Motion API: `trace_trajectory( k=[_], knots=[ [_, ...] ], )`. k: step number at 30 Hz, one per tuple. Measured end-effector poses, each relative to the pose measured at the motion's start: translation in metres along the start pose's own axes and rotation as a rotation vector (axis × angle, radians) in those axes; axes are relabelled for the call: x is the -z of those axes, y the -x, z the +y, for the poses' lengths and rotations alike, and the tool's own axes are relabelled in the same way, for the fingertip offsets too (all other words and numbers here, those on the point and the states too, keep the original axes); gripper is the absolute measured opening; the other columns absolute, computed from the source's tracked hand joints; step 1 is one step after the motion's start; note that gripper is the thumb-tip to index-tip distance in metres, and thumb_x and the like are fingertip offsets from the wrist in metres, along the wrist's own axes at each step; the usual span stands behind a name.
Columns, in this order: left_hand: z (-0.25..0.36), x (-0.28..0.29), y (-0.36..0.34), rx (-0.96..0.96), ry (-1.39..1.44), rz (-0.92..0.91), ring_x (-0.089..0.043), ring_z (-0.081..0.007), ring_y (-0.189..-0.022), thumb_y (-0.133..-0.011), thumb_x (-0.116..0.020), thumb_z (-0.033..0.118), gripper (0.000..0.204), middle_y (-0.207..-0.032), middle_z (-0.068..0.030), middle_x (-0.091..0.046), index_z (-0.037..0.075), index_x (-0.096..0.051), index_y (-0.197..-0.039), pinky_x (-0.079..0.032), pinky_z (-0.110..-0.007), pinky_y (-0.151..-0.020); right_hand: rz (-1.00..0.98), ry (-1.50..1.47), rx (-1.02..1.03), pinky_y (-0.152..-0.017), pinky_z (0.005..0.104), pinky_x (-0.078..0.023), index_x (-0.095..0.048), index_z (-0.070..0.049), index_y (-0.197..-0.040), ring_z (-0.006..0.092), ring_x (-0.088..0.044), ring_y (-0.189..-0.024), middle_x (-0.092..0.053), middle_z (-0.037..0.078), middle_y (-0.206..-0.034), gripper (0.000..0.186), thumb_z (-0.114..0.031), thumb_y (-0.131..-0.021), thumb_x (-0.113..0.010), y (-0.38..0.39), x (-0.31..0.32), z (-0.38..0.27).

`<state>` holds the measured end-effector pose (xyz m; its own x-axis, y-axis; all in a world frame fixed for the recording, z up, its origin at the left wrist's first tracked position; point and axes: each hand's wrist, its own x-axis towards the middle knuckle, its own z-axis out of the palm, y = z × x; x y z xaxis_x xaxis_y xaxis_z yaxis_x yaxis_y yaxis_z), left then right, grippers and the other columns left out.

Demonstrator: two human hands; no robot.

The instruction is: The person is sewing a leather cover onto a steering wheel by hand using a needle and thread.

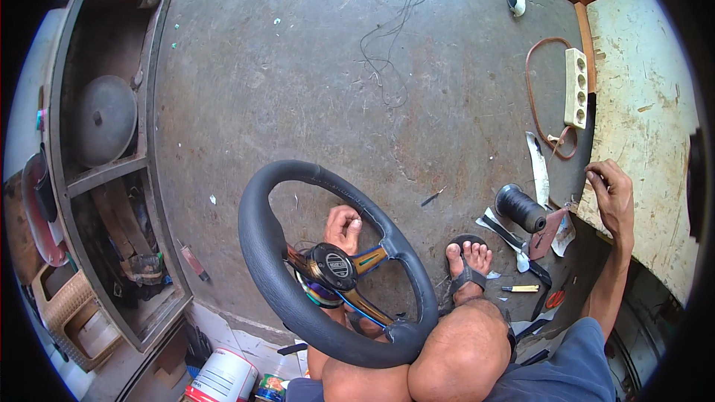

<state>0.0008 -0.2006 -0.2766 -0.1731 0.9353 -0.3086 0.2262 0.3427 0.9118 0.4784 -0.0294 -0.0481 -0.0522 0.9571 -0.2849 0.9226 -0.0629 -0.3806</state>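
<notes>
A black leather-wrapped steering wheel with iridescent metal spokes and a black centre cap rests tilted over my bare knees, a stitched seam along its rim. My left hand shows through the wheel's upper opening, fingers curled; whether they grip anything is hidden. Far to the right, beside a pale board, my right hand is raised with thumb and fingertips drawn together; anything between them is too small to make out. A spool of dark thread lies left of that hand, near my sandalled foot.
A metal frame cabinet stands on the left. On the concrete floor lie tangled thread, a corded power strip, leather scraps, a yellow cutter and orange-handled scissors. Cans sit at the lower left.
</notes>
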Motion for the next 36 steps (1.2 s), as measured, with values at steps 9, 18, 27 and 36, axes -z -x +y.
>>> trace_trajectory(
  k=[9,18,27,36],
  knots=[
    [0.040,-0.003,-0.009,-0.110,-0.233,0.031,-0.064,-0.0263,-0.081,-0.091,-0.067,0.004,0.005,-0.094,-0.0115,-0.064,0.002,-0.064,-0.095,-0.052,-0.034,-0.075,-0.004,-0.056,-0.031,-0.075,0.0330,-0.049,-0.070,0.002,-0.103,0.0238,-0.064,-0.079,-0.067,0.014,-0.088,0.013,-0.002,-0.092,-0.066,-0.009,-0.005,0.006],
    [0.068,-0.009,-0.004,0.240,-0.331,-0.111,-0.056,-0.0115,-0.063,-0.099,-0.064,0.012,0.010,-0.070,-0.0045,-0.058,0.004,-0.059,-0.095,-0.044,-0.032,-0.059,-0.279,-0.591,0.312,-0.069,0.0374,-0.055,-0.074,-0.006,-0.104,0.0279,-0.070,-0.076,-0.072,0.012,-0.087,0.018,-0.004,-0.086,-0.073,0.028,-0.108,-0.100],
    [0.014,0.079,0.087,0.530,-0.156,-0.158,-0.063,-0.0218,-0.072,-0.094,-0.063,0.009,0.010,-0.081,-0.0157,-0.064,0.001,-0.059,-0.099,-0.048,-0.039,-0.067,-0.094,-0.427,0.195,-0.070,0.0404,-0.055,-0.072,-0.003,-0.102,0.0327,-0.070,-0.079,-0.070,0.015,-0.085,0.014,-0.004,-0.088,-0.070,-0.003,-0.134,-0.095],
    [0.019,0.122,0.130,0.489,-0.708,0.491,-0.069,-0.0354,-0.097,-0.093,-0.063,0.007,0.024,-0.109,-0.0180,-0.070,0.002,-0.070,-0.116,-0.055,-0.041,-0.088,0.110,-0.140,0.150,-0.086,0.0371,-0.055,-0.060,-0.005,-0.138,0.0265,-0.071,-0.091,-0.055,0.019,-0.142,0.043,-0.003,-0.095,-0.064,-0.043,-0.153,-0.089]
  ],
)
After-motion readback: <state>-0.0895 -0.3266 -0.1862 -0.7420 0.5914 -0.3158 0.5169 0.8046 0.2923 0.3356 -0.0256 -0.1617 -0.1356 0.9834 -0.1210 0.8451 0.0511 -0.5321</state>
